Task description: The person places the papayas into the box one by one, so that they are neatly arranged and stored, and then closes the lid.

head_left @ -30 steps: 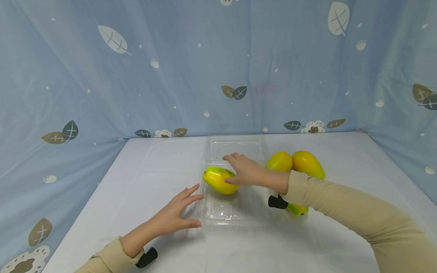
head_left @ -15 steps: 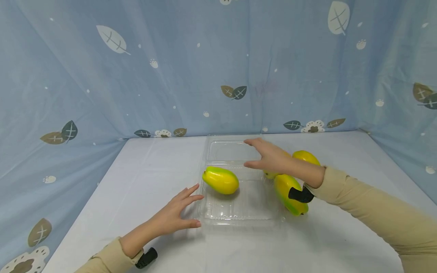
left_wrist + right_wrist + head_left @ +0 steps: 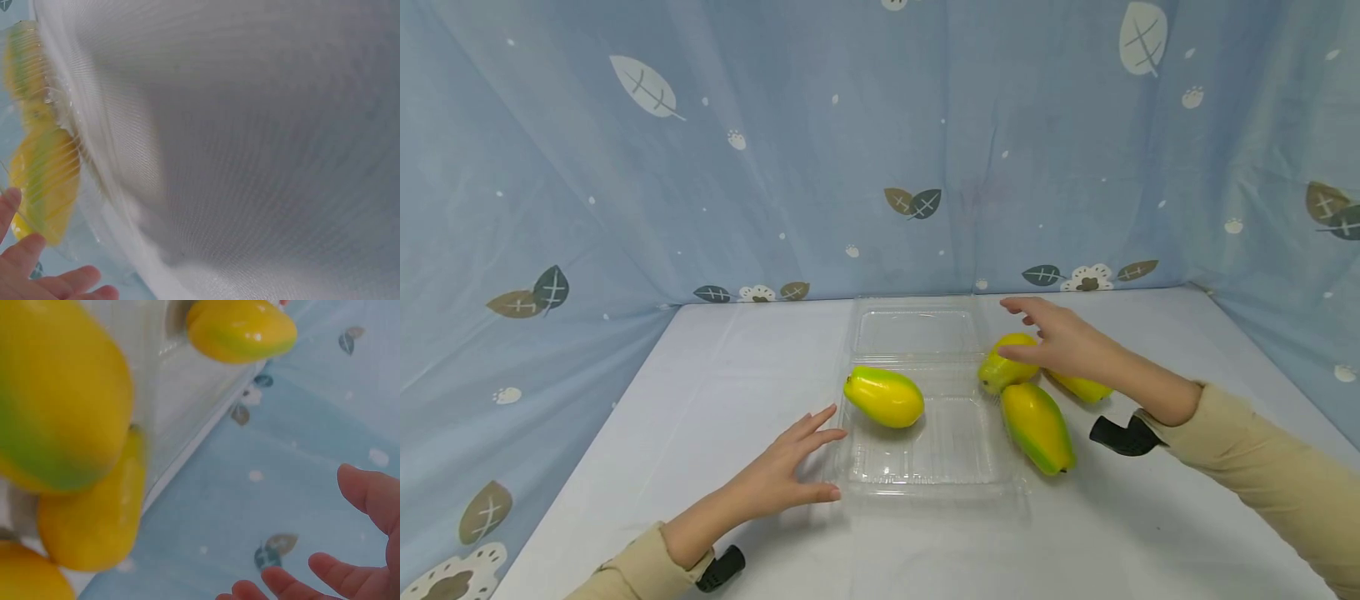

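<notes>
One yellow-green papaya [image 3: 884,397] lies in the left part of a clear plastic clamshell box [image 3: 955,446], whose lid [image 3: 916,332] is folded back behind it. My left hand [image 3: 782,471] is at the box's left side with fingers spread, holding nothing. Over the papayas on the right hovers my right hand [image 3: 1063,337], fingers loosely bent and nothing in its grasp. Beneath it are a papaya [image 3: 1000,372] by the box's right edge and another papaya [image 3: 1082,387] partly hidden by the hand. A third papaya [image 3: 1037,429] lies nearer the front.
A white cloth [image 3: 737,358] covers the table. Blue leaf-print curtain [image 3: 820,150] hangs behind and at both sides. Black wrist-camera mounts [image 3: 1123,436] stick out below the sleeves.
My right hand has left the papaya in the box and moved right, over the papayas outside it. The left hand has stayed in place.
</notes>
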{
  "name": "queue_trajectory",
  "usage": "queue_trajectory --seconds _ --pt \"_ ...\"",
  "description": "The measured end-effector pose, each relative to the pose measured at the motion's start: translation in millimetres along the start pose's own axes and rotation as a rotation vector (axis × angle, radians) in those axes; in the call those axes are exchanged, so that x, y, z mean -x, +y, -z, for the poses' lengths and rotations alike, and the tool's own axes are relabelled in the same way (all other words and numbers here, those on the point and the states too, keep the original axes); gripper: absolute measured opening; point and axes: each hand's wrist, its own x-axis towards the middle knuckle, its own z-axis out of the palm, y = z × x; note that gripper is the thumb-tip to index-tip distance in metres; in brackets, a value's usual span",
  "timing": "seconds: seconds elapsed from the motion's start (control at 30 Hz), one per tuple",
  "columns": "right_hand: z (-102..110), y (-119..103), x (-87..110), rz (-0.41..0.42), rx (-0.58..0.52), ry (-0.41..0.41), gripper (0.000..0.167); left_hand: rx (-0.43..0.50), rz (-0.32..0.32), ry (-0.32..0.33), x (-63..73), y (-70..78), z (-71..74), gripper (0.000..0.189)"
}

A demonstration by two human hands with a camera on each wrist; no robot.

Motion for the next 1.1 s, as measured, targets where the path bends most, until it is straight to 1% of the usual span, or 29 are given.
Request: queue_trajectory --seconds 0.17,0.37,0.5,0.67,0.83,0.97,1.1 --pt "6.1 18.9 5.2 -0.036 0.005 0.028 0.069 -0.004 0.002 -0.002 0.3 -0.3 0.2 0.067" --pt "8.1 35.7 11.6 -0.048 0.002 0.060 0.065 0.004 0.001 -0.002 1.0 -0.1 0.2 0.067" --pt "2.9 44.6 15.4 -0.068 -0.012 0.055 0.065 0.005 -0.002 -0.001 1.2 -0.2 0.4 0.067" --pt "-10.8 54.2 21.4 -0.089 -0.034 0.034 0.065 0.005 -0.005 -0.005 0.6 -0.4 0.7 0.066" --pt "-28.3 61.4 31.3 -0.057 -0.102 0.013 0.063 0.007 -0.002 -0.010 0.1 0.2 1.1 0.066" --pt "-41.0 65.4 37.6 -0.005 -0.161 0.000 0.061 0.006 -0.004 -0.008 0.1 1.0 1.6 0.066" --pt "-48.2 69.3 41.0 0.060 -0.171 0.012 0.053 0.006 -0.007 0.000 0.4 1.4 2.0 0.066"
